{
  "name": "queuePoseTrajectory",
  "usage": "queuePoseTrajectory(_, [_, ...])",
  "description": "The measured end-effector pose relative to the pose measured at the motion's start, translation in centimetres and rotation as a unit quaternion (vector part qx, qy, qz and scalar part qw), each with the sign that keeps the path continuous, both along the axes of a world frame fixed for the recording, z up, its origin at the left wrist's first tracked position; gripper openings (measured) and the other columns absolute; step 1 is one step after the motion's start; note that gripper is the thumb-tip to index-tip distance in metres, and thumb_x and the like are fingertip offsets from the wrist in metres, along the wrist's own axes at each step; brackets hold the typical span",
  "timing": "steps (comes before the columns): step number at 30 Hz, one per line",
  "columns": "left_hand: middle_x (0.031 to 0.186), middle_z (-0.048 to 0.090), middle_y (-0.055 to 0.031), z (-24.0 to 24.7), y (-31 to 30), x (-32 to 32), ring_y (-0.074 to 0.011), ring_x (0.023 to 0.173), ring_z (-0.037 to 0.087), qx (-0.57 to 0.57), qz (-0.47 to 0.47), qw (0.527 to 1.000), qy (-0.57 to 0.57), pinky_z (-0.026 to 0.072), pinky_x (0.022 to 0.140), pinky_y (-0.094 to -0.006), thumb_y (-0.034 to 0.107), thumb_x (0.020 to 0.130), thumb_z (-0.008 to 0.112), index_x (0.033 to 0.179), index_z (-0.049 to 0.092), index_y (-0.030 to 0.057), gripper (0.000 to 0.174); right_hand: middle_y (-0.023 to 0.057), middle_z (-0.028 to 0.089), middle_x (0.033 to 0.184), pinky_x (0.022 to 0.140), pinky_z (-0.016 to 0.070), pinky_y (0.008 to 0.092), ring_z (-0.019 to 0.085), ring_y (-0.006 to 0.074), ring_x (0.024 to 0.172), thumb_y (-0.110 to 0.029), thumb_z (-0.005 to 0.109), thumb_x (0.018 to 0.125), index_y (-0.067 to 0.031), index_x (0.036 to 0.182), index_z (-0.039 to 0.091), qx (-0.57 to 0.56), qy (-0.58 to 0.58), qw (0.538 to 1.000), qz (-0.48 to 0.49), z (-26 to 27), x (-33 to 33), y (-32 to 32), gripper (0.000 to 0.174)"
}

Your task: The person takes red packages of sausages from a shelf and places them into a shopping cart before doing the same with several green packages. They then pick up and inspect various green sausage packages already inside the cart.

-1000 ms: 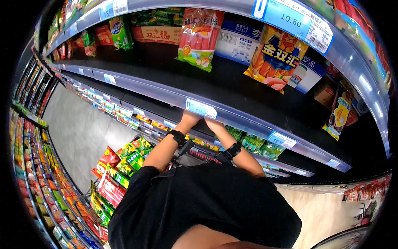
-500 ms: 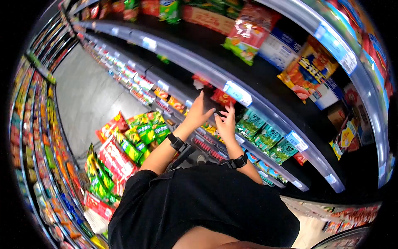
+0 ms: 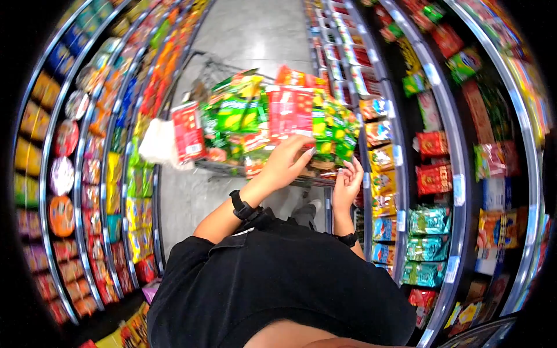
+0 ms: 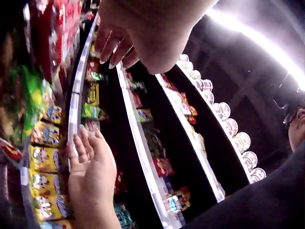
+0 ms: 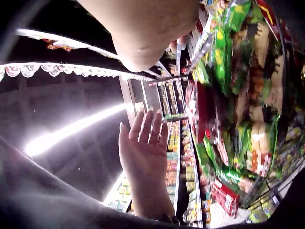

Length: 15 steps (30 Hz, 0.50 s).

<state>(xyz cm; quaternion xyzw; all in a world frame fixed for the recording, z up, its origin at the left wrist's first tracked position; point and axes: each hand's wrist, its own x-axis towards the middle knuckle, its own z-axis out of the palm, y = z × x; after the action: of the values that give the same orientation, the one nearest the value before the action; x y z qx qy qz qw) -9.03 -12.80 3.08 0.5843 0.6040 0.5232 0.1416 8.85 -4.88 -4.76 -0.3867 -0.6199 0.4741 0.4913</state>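
Observation:
In the head view my left hand (image 3: 285,165) is over the near side of a loaded shopping cart, its fingers overlapping a large red and pink pack (image 3: 290,113). Thumb and fingers are spread apart, and the right wrist view shows this hand (image 5: 145,152) with an empty palm. My right hand (image 3: 346,184) hovers by the cart's right corner, just below green and yellow snack bags (image 3: 339,130). Its fingers are loosely bent and hold nothing, as the left wrist view of that hand (image 4: 93,169) shows. More green bags (image 3: 235,110) fill the cart's middle.
A red packet (image 3: 188,132) and a white bundle (image 3: 156,142) lie at the cart's left end. Shelves run along both sides; the right one has red packets (image 3: 433,178) and teal packets (image 3: 426,249). Grey floor (image 3: 249,35) stretches ahead down the aisle.
Both hands have come out from under the shelf and swung left over the cart, empty. The head view has turned from the right shelf to face down the aisle.

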Motion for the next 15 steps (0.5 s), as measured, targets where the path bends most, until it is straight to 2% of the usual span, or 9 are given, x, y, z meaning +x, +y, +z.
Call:
queuePoseTrajectory(2, [0.105,0.058,-0.0166,-0.4,-3.8,-2.4,-0.032,0.1,0.055,-0.014,0.066,0.998,0.004,0.0428,0.086,-0.0369,0.013,0.084,0.054,0.106,0.056,0.0,0.025,0.0095,0.053,0.109,0.073,0.0441,0.0225,0.051,0.0107,0.084,-0.001,0.053,0.086,-0.0012,0.126,0.039,-0.01,0.015,0.999,0.047,-0.3,-3.2,-1.7,0.043])
queuePoseTrajectory(4, [0.106,0.059,-0.0156,-0.3,-7.4,-4.6,-0.0305,0.101,0.056,-0.023,0.133,0.991,0.015,0.0432,0.087,-0.0359,0.007,0.082,0.054,0.107,0.057,0.0009,0.025,0.0075,0.057,0.101,0.072,0.0437,0.022,0.051,0.0093,0.082,0.0,0.051,0.085,-0.0008,0.115,0.05,0.001,0.043,0.995,0.089,0.2,-7.0,-3.6,0.03])
queuePoseTrajectory(6, [0.103,0.059,-0.0156,-1.1,-10.3,-7.0,-0.0291,0.098,0.057,-0.027,0.196,0.98,0.02,0.0443,0.084,-0.0351,0.01,0.084,0.054,0.108,0.057,0.0022,0.025,0.0062,0.058,0.097,0.071,0.0435,0.0215,0.052,0.0088,0.08,0.0,0.052,0.085,-0.0021,0.109,0.054,0.001,0.016,0.984,0.176,-0.1,-10.4,-5.0,0.025])
queuePoseTrajectory(7, [0.1,0.059,-0.0157,-2.7,-11.2,-8.0,-0.0286,0.096,0.058,-0.032,0.231,0.972,-0.017,0.0448,0.083,-0.0348,0.011,0.085,0.054,0.107,0.057,0.0022,0.024,0.0046,0.059,0.095,0.07,0.0438,0.0215,0.054,0.009,0.079,-0.001,0.054,0.083,-0.0036,0.107,0.056,0.057,-0.029,0.977,0.204,-0.1,-11.9,-5.8,0.024])
queuePoseTrajectory(8, [0.098,0.059,-0.0157,-4.3,-12.0,-8.8,-0.028,0.094,0.059,-0.035,0.265,0.962,-0.057,0.0453,0.081,-0.0345,0.012,0.085,0.054,0.106,0.057,0.0022,0.023,0.0063,0.059,0.095,0.069,0.045,0.0229,0.056,0.0113,0.079,-0.001,0.055,0.081,-0.0036,0.108,0.055,0.009,-0.06,0.957,0.282,0.9,-13.0,-6.7,0.028])
queuePoseTrajectory(10, [0.095,0.058,-0.0156,-6.5,-13.4,-9.5,-0.0273,0.09,0.059,-0.104,0.325,0.939,-0.047,0.046,0.079,-0.0341,0.012,0.086,0.054,0.104,0.056,0.0016,0.021,0.01,0.057,0.101,0.069,0.0466,0.0261,0.057,0.0142,0.076,-0.004,0.057,0.079,-0.0039,0.113,0.053,0.092,-0.159,0.902,0.39,2.0,-15.0,-8.3,0.034])
queuePoseTrajectory(12, [0.097,0.058,-0.0171,-8.6,-14.2,-9.5,-0.0295,0.091,0.059,-0.077,0.328,0.941,-0.036,0.0456,0.08,-0.0357,0.012,0.085,0.055,0.103,0.055,0.0009,0.021,0.0134,0.054,0.108,0.07,0.0475,0.0296,0.058,0.0172,0.074,-0.008,0.058,0.079,-0.0038,0.118,0.049,0.114,-0.21,0.84,0.487,0.9,-16.1,-9.2,0.04])
queuePoseTrajectory(14, [0.098,0.058,-0.018,-9.9,-15.4,-9.2,-0.0308,0.092,0.058,-0.036,0.344,0.938,-0.003,0.0455,0.081,-0.0364,0.011,0.083,0.056,0.104,0.055,0.001,0.023,0.0176,0.052,0.11,0.071,0.0477,0.0322,0.059,0.0198,0.074,-0.012,0.059,0.08,-0.0017,0.124,0.044,0.089,-0.228,0.803,0.544,-0.3,-17.3,-10.0,0.048])
queuePoseTrajectory(15, [0.099,0.057,-0.0186,-9.9,-16.3,-9.6,-0.0321,0.093,0.057,-0.051,0.355,0.933,-0.02,0.0449,0.081,-0.0372,0.011,0.082,0.057,0.104,0.055,0.0005,0.025,0.0161,0.052,0.111,0.069,0.0479,0.0301,0.058,0.0173,0.074,-0.012,0.06,0.08,-0.0031,0.126,0.043,0.093,-0.243,0.792,0.552,-1.7,-17.7,-10.3,0.05])
